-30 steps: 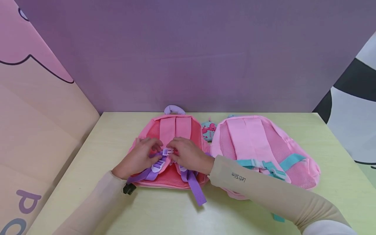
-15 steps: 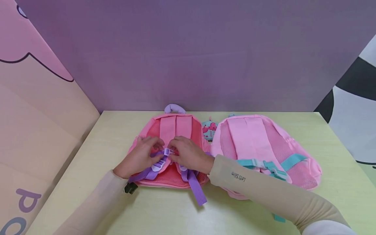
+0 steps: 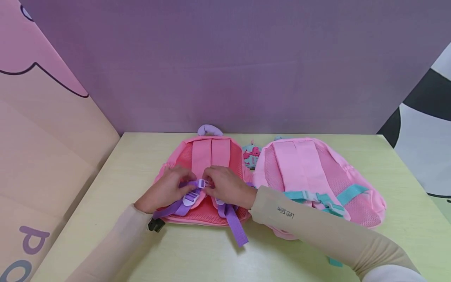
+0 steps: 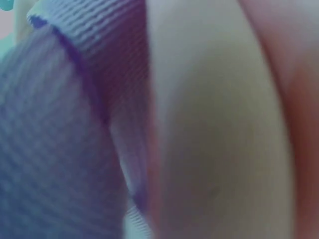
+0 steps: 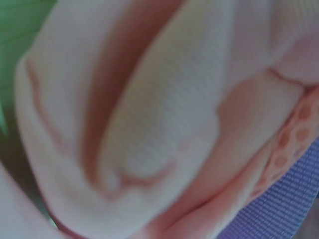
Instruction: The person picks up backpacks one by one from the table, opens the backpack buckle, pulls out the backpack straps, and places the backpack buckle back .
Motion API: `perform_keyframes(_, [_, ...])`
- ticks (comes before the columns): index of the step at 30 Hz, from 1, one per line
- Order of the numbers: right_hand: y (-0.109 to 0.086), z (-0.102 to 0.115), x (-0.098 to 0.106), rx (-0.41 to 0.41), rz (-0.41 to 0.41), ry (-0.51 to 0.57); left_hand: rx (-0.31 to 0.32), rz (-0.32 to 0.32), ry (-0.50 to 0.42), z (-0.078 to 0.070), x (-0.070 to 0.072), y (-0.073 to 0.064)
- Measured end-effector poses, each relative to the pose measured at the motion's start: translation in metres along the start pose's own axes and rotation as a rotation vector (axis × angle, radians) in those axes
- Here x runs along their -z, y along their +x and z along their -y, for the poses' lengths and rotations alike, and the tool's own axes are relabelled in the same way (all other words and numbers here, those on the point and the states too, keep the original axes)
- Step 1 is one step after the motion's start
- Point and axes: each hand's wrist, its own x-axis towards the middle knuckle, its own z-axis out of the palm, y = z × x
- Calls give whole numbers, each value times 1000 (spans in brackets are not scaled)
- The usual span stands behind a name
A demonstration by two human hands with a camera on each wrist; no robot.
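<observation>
A coral-pink backpack (image 3: pixel 202 152) lies with its strap side up on the table. Across its shoulder straps runs a purple chest strap (image 3: pixel 188 184) with a white side-release buckle (image 3: pixel 202 183). My left hand (image 3: pixel 169 186) pinches the purple strap just left of the buckle, thumb below and fingers above. From the other side my right hand (image 3: pixel 227 184) pinches the buckle's right end, and its fingers hide that part. Below the left thumb sits a white strap adjuster (image 3: pixel 190 198). Purple webbing (image 4: pixel 55 134) fills the left of the left wrist view.
A light pink backpack (image 3: pixel 296 160) with a teal strap (image 3: pixel 352 194) lies to the right, partly under the right sleeve. Between the bags is a small teal round tag (image 3: pixel 251 156). A loose purple strap end (image 3: pixel 237 231) hangs over the front. A purple wall stands behind.
The buckle has shifted very slightly to the right and down between my hands, and the left fingers have drawn in a little. Both bags stay in place.
</observation>
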Motion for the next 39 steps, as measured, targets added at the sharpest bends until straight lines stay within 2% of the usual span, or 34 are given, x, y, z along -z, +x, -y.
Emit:
perform_keyframes(7, [1,0,-4,0,19,-3,-29,10,15,7,-5,1])
perform_keyframes(14, [2,1,-6,-11,29,-30,6,25,46,7,-10,3])
perform_keyframes(22, [2,1,-7,-1,36,-25,-16,19,71,7,-14,5])
perform_keyframes(39, [2,4,-7,-44,33,7,-9,33,68,5,-16,7])
